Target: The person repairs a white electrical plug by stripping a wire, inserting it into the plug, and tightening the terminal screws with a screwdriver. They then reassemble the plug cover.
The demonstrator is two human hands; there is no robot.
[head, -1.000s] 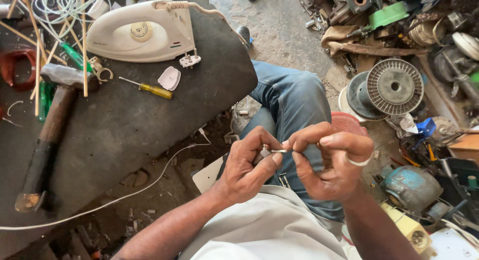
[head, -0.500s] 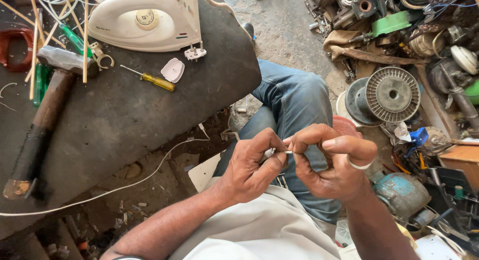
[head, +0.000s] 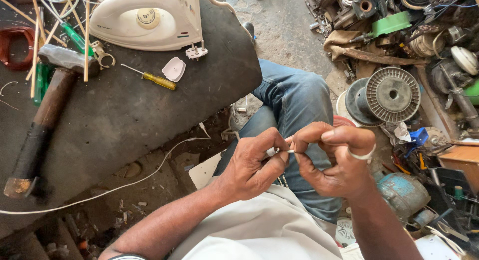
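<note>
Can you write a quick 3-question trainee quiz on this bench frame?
1. True or false: both hands pinch the thin white wire.
2. What lies nearest the yellow-handled screwdriver? A) white plug cover B) hammer C) grey spool
3. Which hand wears a ring?

Key:
1. True: left hand and right hand meet at the wire.
2. A
3. Right hand.
</note>
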